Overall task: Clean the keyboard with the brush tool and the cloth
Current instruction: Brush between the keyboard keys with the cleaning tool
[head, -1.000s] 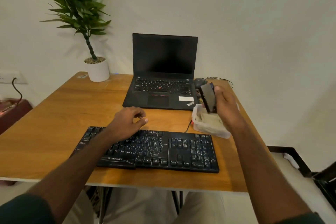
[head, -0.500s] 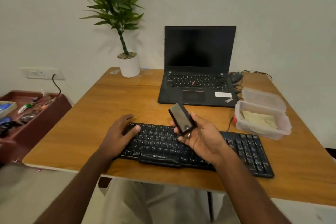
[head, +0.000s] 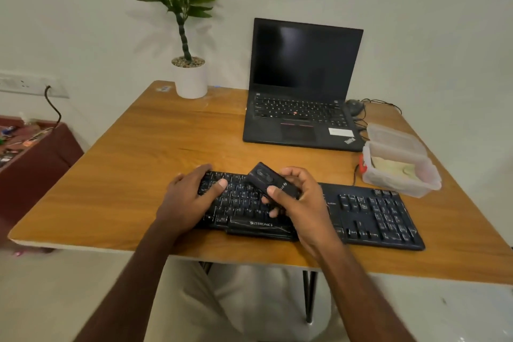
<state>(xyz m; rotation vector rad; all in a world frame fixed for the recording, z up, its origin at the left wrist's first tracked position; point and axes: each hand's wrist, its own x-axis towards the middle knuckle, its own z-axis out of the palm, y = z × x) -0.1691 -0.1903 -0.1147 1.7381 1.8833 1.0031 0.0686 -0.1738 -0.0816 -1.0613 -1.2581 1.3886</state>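
A black keyboard lies along the near edge of the wooden table. My left hand rests flat on its left end, fingers spread over the keys. My right hand hovers over the keyboard's middle, shut on a small black brush tool held tilted, its far end pointing up and left. No bristles show. A folded pale cloth lies inside a clear plastic box just beyond the keyboard's right end.
An open black laptop stands at the back, with a mouse and cables to its right. The box's lid lies behind it. A potted plant sits at the back left. A low red-brown cabinet stands left of the table.
My right hand carried the brush tool from beside the plastic box to above the keyboard's middle and lowered it. My left hand slid onto the keyboard's left end. My view swung left.
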